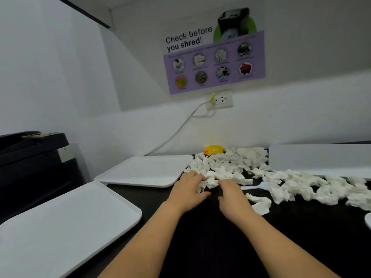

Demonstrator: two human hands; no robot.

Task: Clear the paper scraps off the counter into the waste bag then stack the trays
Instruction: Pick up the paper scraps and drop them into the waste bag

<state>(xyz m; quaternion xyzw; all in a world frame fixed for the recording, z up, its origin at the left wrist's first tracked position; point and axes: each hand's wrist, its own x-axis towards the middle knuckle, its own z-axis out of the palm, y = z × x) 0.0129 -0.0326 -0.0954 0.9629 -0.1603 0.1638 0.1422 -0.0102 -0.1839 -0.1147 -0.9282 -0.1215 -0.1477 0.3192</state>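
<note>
My left hand and my right hand are both down on the dark bench, at the near edge of the heap of crumpled white paper scraps. My left grip has its fingers curled onto the nearest scraps, and I judge it is pinching a few; the right grip lies with fingers bent down against the same clump, but from here I cannot tell whether it actually holds anything. The scraps spread from just beside the far flat white plastic tray, past a yellow round object at the wall, and run on to the right in front of a long white box. A white plastic utensil lies half buried among them. The near flat white plastic tray sits at my left, apart from the far one, so the stacking is not yet done. I see no waste bag in view.

I judge these scraps to be very light, soft and springy. They will crush easily, but loose ones will slip out of a small pinch, so cupping both hands around a clump from its sides and squeezing it together should carry more. The trays look stiff and smooth; their raised rims seem the place to hold.
</note>
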